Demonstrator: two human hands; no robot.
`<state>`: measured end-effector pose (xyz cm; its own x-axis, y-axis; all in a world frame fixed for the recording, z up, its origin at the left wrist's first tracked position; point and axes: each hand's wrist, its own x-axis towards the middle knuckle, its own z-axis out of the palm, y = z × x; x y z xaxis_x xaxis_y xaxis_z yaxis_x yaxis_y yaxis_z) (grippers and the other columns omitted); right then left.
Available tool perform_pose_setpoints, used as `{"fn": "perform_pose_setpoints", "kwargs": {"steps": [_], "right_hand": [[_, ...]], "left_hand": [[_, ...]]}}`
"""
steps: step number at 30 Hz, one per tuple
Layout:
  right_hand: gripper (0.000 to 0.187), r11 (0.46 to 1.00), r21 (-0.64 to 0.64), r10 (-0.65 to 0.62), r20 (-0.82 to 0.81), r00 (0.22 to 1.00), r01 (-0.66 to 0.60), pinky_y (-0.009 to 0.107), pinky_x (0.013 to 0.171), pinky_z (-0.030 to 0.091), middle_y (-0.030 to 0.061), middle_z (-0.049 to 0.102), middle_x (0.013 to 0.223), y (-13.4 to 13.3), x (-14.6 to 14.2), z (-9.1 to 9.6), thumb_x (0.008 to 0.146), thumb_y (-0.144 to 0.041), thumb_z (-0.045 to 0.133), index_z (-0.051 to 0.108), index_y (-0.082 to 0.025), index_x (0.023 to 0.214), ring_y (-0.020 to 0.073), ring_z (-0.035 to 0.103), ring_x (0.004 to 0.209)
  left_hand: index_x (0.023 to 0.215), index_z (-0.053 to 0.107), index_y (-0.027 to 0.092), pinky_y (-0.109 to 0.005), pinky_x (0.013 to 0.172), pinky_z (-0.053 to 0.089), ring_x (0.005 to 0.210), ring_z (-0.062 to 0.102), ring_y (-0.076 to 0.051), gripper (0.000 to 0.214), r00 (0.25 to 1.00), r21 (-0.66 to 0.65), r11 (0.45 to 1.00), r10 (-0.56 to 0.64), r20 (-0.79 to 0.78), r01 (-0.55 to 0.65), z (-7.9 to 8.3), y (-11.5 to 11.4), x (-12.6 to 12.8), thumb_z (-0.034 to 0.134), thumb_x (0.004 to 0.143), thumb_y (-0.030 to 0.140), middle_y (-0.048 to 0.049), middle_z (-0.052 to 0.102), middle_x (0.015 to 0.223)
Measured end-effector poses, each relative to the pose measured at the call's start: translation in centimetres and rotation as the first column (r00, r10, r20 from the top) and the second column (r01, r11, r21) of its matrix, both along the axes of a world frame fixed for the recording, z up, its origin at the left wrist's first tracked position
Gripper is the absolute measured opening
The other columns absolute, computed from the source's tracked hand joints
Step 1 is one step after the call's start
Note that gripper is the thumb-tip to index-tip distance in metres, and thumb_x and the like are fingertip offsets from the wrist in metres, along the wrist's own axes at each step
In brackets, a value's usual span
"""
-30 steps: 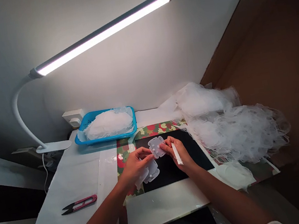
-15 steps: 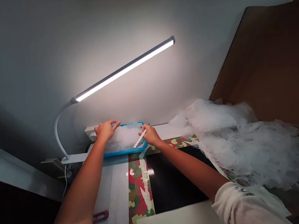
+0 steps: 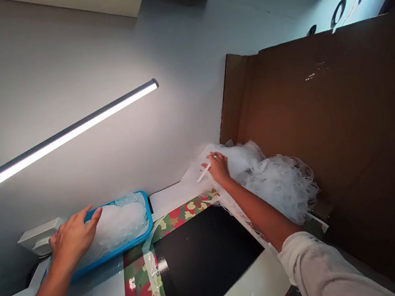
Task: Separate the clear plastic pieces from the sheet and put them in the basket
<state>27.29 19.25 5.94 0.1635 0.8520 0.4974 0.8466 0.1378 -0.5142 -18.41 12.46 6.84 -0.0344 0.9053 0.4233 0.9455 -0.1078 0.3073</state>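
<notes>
Right hand (image 3: 218, 168) shifted from blue plastic tray (image 3: 123, 245) to heap of clear plastic offcuts (image 3: 281, 190), fingers clenched on white stick (image 3: 204, 172), touching heap; left hand (image 3: 73, 238) open, fingers spread across tray rim, beside tray's plastic pile (image 3: 118, 224).

From my end the feed reads bright and fairly sharp, lit by one LED bar lamp (image 3: 65, 135) that burns hard white and washes the wall (image 3: 60, 74) pale. The brown cardboard sheet (image 3: 345, 145) falls dim toward the lower right (the corners darken too). The pile of clear plastic trimmings (image 3: 281, 185) catches soft highlights, a small glare spot marks the black board (image 3: 207, 260), and the wide lens bends the edges.
</notes>
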Motion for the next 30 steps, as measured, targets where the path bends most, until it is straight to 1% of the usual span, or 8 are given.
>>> {"fn": "perform_pose_setpoints", "kwargs": {"steps": [3, 10, 14, 20, 23, 26, 28, 30], "right_hand": [[0.016, 0.993, -0.026, -0.117, 0.068, 0.991, 0.119, 0.043, 0.100, 0.028, 0.0216, 0.062, 0.123, -0.1, 5.2, -0.2, 0.082, -0.025, 0.069, 0.068, -0.014, 0.094, 0.0332, 0.045, 0.122], [0.013, 0.995, -0.007, -0.103, -0.135, 0.985, 0.103, 0.031, 0.082, 0.038, 0.0085, 0.070, 0.078, 0.3, 8.6, -0.3, 0.080, -0.023, 0.062, 0.068, -0.016, 0.071, 0.0229, 0.059, 0.087], [0.021, 0.989, 0.044, -0.117, -0.376, 0.919, 0.144, 0.025, 0.062, 0.040, 0.0009, 0.064, 0.067, 2.4, 10.6, 3.8, 0.082, -0.032, 0.054, 0.065, -0.016, 0.075, 0.0154, 0.054, 0.065], [0.010, 0.984, 0.118, -0.028, -0.644, 0.764, 0.136, 0.022, 0.050, 0.040, -0.0055, 0.046, 0.053, 5.1, 12.5, 13.4, 0.082, -0.023, 0.055, 0.056, -0.018, 0.073, 0.0107, 0.045, 0.050], [0.011, 0.972, 0.214, 0.076, -0.689, 0.721, 0.101, 0.021, 0.052, 0.041, -0.0056, 0.046, 0.056, 4.6, 11.8, 17.8, 0.083, -0.024, 0.056, 0.055, -0.018, 0.074, 0.0098, 0.047, 0.051], [0.012, 0.938, 0.336, 0.295, -0.635, 0.714, -0.088, 0.020, 0.053, 0.041, -0.0034, 0.053, 0.061, 2.0, 9.4, 19.7, 0.083, -0.025, 0.057, 0.058, -0.016, 0.075, 0.0090, 0.050, 0.053], [0.014, 0.865, 0.366, 0.490, -0.468, 0.735, -0.343, 0.021, 0.057, 0.043, -0.0007, 0.060, 0.066, -1.0, 6.5, 18.4, 0.082, -0.026, 0.060, 0.062, -0.014, 0.075, 0.0097, 0.054, 0.058], [0.017, 0.784, 0.251, 0.620, -0.279, 0.734, -0.567, 0.022, 0.066, 0.045, 0.0009, 0.066, 0.073, -4.8, 2.9, 14.7, 0.085, -0.027, 0.059, 0.066, -0.014, 0.077, 0.0116, 0.059, 0.067]], "left_hand": [[0.114, 0.064, 0.018, -0.053, 0.092, 0.040, 0.112, 0.055, -0.039, 0.053, 0.989, 0.059, 0.991, 0.124, -0.087, -0.119, 1.8, -1.2, 3.8, 0.034, 0.090, 0.054, -0.0128, 0.065, 0.119], [0.105, 0.068, 0.021, -0.035, 0.087, 0.045, 0.095, 0.062, -0.024, 0.040, 0.955, 0.078, 0.955, -0.292, 0.049, 0.288, 3.1, -2.4, 14.0, 0.041, 0.090, 0.047, -0.0076, 0.068, 0.107], [0.101, 0.069, 0.022, -0.033, 0.080, 0.048, 0.082, 0.063, -0.021, 0.038, 0.907, -0.037, 0.925, -0.364, 0.212, 0.379, 2.8, -2.5, 17.1, 0.044, 0.088, 0.047, -0.0056, 0.070, 0.102], [0.100, 0.070, 0.020, -0.036, 0.087, 0.048, 0.092, 0.065, -0.023, 0.037, 0.778, -0.190, 0.838, -0.358, 0.517, 0.512, 2.9, -1.9, 20.6, 0.052, 0.084, 0.048, -0.0063, 0.072, 0.102], [0.104, 0.068, 0.017, -0.041, 0.095, 0.046, 0.104, 0.062, -0.027, 0.044, 0.615, -0.183, 0.767, -0.322, 0.720, 0.615, 3.1, -1.8, 21.9, 0.057, 0.082, 0.054, -0.0100, 0.070, 0.108], [0.122, 0.059, 0.016, -0.046, 0.099, 0.046, 0.114, 0.058, -0.029, 0.062, 0.248, -0.090, 0.677, -0.140, 0.959, 0.731, 3.3, -2.2, 22.6, 0.054, 0.084, 0.063, -0.0167, 0.062, 0.125], [0.139, 0.044, 0.020, -0.052, 0.098, 0.046, 0.119, 0.057, -0.032, 0.073, -0.037, -0.002, 0.610, 0.051, 0.998, 0.793, 3.1, -2.8, 22.8, 0.045, 0.085, 0.070, -0.0192, 0.051, 0.139], [0.146, 0.031, 0.025, -0.056, 0.095, 0.047, 0.117, 0.059, -0.033, 0.078, -0.206, 0.058, 0.559, 0.206, 0.957, 0.827, 2.1, -3.7, 22.8, 0.039, 0.085, 0.073, -0.0191, 0.047, 0.141]]}}
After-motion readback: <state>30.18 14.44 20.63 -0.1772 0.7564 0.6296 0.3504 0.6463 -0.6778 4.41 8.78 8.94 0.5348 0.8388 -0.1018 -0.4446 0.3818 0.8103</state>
